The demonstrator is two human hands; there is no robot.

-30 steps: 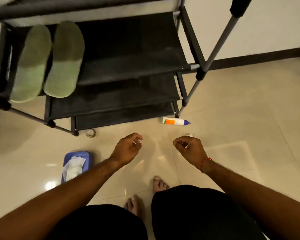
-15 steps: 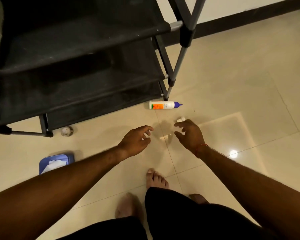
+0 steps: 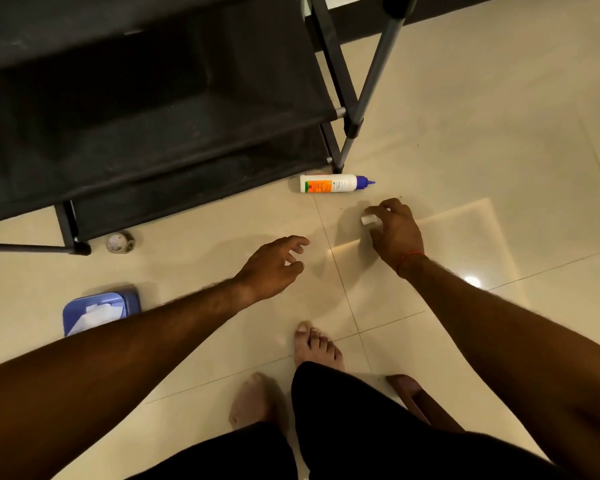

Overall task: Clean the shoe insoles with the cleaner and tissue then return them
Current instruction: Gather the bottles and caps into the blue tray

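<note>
Cleaner bottle lies on its side on the floor, right by the shoe rack foot. Near it, the right hand curls its fingers around a white tissue scrap. The left hand hovers, fingers loosely spread.

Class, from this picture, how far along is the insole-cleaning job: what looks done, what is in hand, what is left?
Done: unclear, since no insoles show here. In hand: the right hand pinches a small white piece, perhaps tissue, near the floor; the left hand hovers open, holding nothing. Left: probably tidying, as the cleaner bottle lies on its side by the rack and the tissue box sits on the floor.
</note>
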